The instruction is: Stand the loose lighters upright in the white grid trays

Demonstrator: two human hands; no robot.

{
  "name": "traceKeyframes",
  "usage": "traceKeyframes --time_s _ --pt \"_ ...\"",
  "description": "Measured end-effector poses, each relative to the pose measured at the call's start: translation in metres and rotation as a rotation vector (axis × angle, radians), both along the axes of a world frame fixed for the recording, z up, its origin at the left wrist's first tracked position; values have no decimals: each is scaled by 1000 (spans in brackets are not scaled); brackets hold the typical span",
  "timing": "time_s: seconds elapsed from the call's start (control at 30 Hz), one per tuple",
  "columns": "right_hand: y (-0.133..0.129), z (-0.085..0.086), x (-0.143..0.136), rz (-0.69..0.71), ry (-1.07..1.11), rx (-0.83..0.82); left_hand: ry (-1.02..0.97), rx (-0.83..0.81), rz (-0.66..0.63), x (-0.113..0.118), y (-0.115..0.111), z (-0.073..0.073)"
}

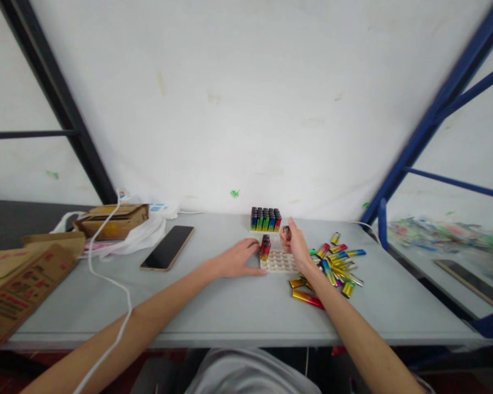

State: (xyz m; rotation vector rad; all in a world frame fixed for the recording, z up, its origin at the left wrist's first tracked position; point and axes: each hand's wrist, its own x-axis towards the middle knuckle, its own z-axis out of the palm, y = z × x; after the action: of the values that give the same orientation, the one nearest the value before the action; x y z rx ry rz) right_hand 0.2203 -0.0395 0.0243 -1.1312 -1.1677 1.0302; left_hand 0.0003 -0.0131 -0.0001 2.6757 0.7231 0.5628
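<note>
My left hand (240, 259) lies on the table at the left edge of a white tray with round holes (280, 264), thumb and fingers spread. A few red and gold lighters (265, 248) stand upright in the tray's left end, close to my left fingertips. Above the tray's right end, my right hand (296, 245) is closed around a lighter whose dark metal top (286, 230) shows; the rest of it is hidden by the fingers. To the right, a loose pile of shiny multicoloured lighters (332, 265) lies partly under my right forearm.
Behind the tray, a block of upright lighters (265, 220) stands near the wall. A phone (168, 248) lies at left, beside plastic bags and a cardboard box (114, 221). A white cable (110, 280) hangs across the left side. Blue metal framing (411, 137) borders the right.
</note>
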Motion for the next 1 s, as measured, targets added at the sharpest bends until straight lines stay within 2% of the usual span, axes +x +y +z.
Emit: traceKeyframes --time_s 0.13,0.3,0.4,0.6,0.8,1.0 --pt "-9 11 4 -11 -156 208 13 -2 7 1 0 -1" --pt "-19 20 3 -44 -532 454 -7 3 3 1 1 -2" --pt "-21 22 2 -71 -670 558 -3 -2 5 1 0 -2" --pt "-24 19 6 237 -803 477 -2 -19 1 1 -1 1" --pt "-19 10 8 255 -862 488 5 0 2 1 0 -1" --pt "-22 12 9 229 -861 442 23 17 -4 0 1 -3"
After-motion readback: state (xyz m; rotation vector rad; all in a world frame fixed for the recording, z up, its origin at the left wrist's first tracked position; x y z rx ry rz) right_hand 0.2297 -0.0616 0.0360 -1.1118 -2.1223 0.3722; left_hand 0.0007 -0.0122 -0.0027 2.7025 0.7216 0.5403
